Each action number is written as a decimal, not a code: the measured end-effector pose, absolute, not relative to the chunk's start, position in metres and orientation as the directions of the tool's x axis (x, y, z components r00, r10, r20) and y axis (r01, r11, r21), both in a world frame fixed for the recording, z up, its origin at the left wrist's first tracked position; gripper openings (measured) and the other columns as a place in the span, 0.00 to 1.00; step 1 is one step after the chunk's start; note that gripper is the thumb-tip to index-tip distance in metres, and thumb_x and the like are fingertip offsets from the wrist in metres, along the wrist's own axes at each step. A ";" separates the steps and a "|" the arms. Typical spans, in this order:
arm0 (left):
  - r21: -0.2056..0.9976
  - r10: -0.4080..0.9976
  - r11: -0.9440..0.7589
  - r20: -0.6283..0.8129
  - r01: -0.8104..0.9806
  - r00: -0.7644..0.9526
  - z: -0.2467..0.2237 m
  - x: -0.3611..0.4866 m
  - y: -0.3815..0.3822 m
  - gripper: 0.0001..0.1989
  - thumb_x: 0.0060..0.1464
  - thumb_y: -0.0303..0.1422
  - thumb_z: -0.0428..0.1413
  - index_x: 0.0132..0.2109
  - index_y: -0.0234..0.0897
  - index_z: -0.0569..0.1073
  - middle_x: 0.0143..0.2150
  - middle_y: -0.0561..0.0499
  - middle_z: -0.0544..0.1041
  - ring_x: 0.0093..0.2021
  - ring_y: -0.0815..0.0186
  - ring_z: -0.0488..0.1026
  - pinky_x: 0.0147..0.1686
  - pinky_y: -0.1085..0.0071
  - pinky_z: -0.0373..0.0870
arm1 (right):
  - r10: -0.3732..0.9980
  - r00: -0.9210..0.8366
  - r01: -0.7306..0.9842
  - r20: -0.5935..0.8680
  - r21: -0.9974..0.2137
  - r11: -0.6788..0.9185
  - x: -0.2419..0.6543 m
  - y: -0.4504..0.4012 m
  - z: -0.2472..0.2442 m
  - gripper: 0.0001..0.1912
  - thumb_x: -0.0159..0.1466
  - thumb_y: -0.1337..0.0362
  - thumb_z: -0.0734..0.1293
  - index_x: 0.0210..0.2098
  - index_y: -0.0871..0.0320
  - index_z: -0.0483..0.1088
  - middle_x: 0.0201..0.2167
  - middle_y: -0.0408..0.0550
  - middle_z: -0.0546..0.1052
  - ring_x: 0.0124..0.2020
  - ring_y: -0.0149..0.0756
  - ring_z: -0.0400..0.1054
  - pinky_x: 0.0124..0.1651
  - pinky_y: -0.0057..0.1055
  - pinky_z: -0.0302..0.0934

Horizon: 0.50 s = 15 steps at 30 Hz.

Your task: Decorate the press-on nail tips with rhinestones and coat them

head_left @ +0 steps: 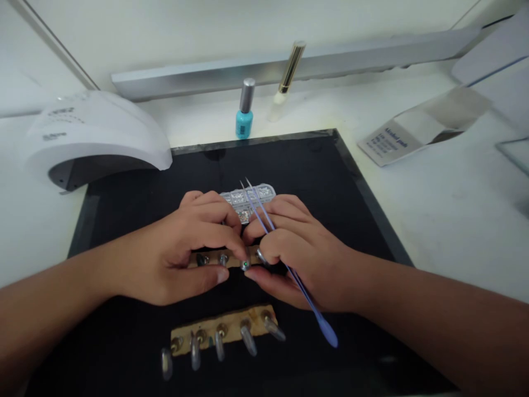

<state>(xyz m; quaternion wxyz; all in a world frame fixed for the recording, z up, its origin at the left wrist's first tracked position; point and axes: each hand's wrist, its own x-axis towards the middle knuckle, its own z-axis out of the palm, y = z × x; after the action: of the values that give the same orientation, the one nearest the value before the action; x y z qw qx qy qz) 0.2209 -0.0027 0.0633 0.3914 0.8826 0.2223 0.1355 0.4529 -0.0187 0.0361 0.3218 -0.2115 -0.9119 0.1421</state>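
Observation:
My left hand [194, 242] is curled over a tan nail tip stand [212, 257], its index fingertip at a silver false nail [245, 265] that bears a small green gem. The left thumb lies along the stand's near side. Purple tweezers [306, 295] are tucked in my right hand [303, 248], points facing away from me. The right thumb tip reaches the same nail, and the curled right index finger is beside another silver nail. My fingers hide part of the stand. Just beyond them, a clear compartment case [264, 192] holds tiny rhinestones.
A second stand [225, 329] with several silver nails lies nearer me on the black mat [322, 171]. A white nail lamp [99, 132] stands back left. Behind the mat are a turquoise polish bottle [244, 118] and a gold-capped bottle [291, 69]. An alcohol pad box [413, 132] lies right.

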 end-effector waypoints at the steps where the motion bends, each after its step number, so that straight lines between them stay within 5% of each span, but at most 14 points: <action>1: 0.749 0.497 -0.597 0.066 0.286 0.865 0.063 0.221 -0.003 0.10 0.56 0.25 0.55 0.44 0.40 0.75 0.44 0.50 0.73 0.47 0.62 0.66 0.49 0.60 0.55 | 0.474 -0.703 0.290 0.530 -0.395 0.872 0.453 -0.019 0.036 0.10 0.62 0.68 0.66 0.30 0.55 0.58 0.33 0.48 0.77 0.38 0.38 0.69 0.47 0.41 0.61; 15: 0.738 0.510 -0.597 0.045 0.316 0.859 0.063 0.221 -0.002 0.09 0.57 0.27 0.54 0.44 0.42 0.75 0.44 0.51 0.73 0.48 0.61 0.66 0.50 0.61 0.54 | 0.464 -0.707 0.282 0.534 -0.388 0.877 0.453 -0.017 0.034 0.12 0.62 0.69 0.67 0.30 0.55 0.57 0.32 0.49 0.77 0.36 0.37 0.67 0.46 0.40 0.60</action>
<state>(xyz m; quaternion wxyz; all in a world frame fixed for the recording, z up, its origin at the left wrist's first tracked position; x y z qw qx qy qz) 0.2214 -0.0025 0.0631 0.3836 0.8845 0.2335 0.1264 0.4532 -0.0169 0.0344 0.3239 -0.2041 -0.9131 0.1403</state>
